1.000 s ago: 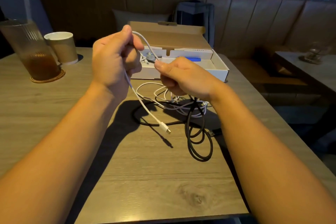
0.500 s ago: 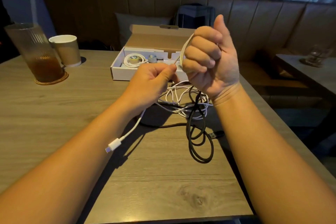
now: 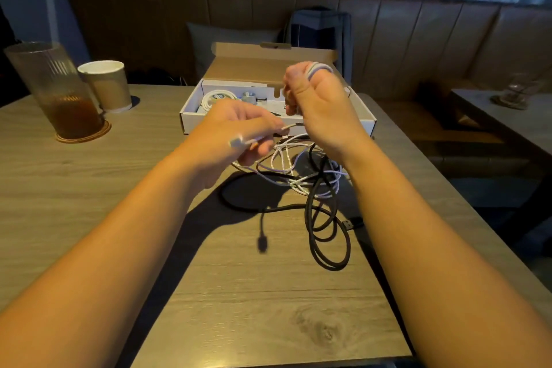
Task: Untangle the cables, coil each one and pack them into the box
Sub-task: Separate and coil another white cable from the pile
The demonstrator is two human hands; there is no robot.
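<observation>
My right hand (image 3: 322,107) is raised in front of the open white box (image 3: 191,122), with loops of a white cable (image 3: 319,67) wound around its fingers. My left hand (image 3: 236,128) pinches the same cable's free end, and its white plug (image 3: 237,142) sticks out by my knuckles. Below both hands lies a tangle of white cables (image 3: 298,170) mixed with a black cable (image 3: 325,236) on the wooden table. A coiled white cable (image 3: 215,98) lies inside the box at the left.
A tall ribbed glass of brown drink (image 3: 56,89) on a coaster and a paper cup (image 3: 106,84) stand at the far left. The box's brown lid (image 3: 268,66) stands open behind. A padded bench and a second table (image 3: 507,116) are on the right.
My right hand has turned and lowered a little with more white cable wound on its fingers. The free plug end has been drawn up from near the table to my left hand.
</observation>
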